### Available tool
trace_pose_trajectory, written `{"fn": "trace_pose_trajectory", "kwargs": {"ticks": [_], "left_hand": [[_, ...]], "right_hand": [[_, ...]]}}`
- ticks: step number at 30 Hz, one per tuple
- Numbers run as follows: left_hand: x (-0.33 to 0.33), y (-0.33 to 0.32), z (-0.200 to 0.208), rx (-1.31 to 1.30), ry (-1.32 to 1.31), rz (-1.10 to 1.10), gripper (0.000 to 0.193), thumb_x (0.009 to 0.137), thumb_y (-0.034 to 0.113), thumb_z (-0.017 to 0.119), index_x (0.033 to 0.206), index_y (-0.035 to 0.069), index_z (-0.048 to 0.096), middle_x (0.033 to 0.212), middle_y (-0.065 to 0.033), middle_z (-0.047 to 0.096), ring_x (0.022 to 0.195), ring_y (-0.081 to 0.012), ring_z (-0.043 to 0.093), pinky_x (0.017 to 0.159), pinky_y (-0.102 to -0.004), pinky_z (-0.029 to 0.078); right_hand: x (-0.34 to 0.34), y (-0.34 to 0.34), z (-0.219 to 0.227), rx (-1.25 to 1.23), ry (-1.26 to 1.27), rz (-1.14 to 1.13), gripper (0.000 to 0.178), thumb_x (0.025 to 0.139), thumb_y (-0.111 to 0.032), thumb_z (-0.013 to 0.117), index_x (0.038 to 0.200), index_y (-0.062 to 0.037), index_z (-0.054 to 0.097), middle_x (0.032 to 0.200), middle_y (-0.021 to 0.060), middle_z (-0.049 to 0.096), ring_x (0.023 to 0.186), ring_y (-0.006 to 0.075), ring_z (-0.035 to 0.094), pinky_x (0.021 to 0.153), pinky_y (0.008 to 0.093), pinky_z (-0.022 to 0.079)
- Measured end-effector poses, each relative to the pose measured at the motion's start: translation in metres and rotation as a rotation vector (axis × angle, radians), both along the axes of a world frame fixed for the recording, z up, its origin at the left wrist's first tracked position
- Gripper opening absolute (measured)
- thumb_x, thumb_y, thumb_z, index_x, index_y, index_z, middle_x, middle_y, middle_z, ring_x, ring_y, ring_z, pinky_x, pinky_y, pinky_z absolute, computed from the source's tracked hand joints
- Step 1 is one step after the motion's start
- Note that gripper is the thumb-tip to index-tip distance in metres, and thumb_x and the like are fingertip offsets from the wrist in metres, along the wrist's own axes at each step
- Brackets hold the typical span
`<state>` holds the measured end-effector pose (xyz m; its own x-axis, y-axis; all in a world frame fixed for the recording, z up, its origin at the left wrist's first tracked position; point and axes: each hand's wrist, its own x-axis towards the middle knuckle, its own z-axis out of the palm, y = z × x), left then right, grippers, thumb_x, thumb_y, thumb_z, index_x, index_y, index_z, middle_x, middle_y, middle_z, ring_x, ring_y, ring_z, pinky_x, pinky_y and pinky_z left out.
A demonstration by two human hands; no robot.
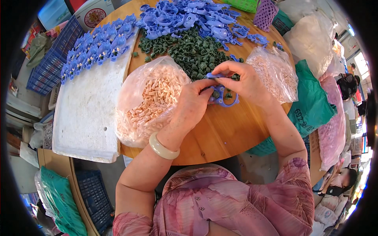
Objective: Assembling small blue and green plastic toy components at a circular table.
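Over the round wooden table (220, 137), both of my hands are closed on a blue plastic part with loops (224, 101). My left hand (193, 103) pinches its near left side between thumb and fingers. My right hand (245, 82) grips a raised blue piece at its upper end; whether that piece is joined to the rest I cannot tell. A small dark green bit shows between the fingers. Just beyond lies a heap of small dark green plastic pieces (193, 51). Left of my left hand, an open clear bag (138, 78) holds small pale peach pieces.
Blue parts (189, 19) are piled at the far side. Assembled blue parts (104, 49) stand in rows on a white foam board (88, 118) at left. Another bag of pale pieces (271, 74) lies at right, beside green sacks (315, 110). A purple woven basket (266, 15) stands far right.
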<state>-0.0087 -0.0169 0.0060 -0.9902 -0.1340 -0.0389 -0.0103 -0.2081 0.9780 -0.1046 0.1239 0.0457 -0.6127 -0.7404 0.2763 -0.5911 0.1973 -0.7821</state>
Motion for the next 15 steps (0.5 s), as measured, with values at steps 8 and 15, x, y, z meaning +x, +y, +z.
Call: {"fn": "trace_pose_trajectory", "kwargs": {"ticks": [8,15], "left_hand": [[0.001,-0.003,0.001,0.206,-0.066,0.020,0.024,0.089,0.004,0.048,0.110,-0.002,0.058,0.097,-0.0069,0.063,0.083,-0.0126,0.061,0.074,-0.0283,0.054],[0.003,-0.004,0.006,0.283,-0.078,-0.019,0.025,0.088,0.005,0.050,0.111,-0.002,0.058,0.096,-0.0083,0.064,0.082,-0.0149,0.063,0.075,-0.0302,0.055]], "right_hand": [[0.000,0.023,0.006,-0.102,0.300,0.081,0.022,0.076,-0.003,0.064,0.097,-0.0059,0.067,0.094,0.0048,0.066,0.091,0.0193,0.059,0.080,0.0310,0.045],[0.004,0.033,0.003,-0.060,0.337,0.079,0.022,0.075,-0.002,0.065,0.095,-0.0076,0.068,0.092,0.0046,0.065,0.089,0.0203,0.057,0.079,0.0314,0.044]]}}
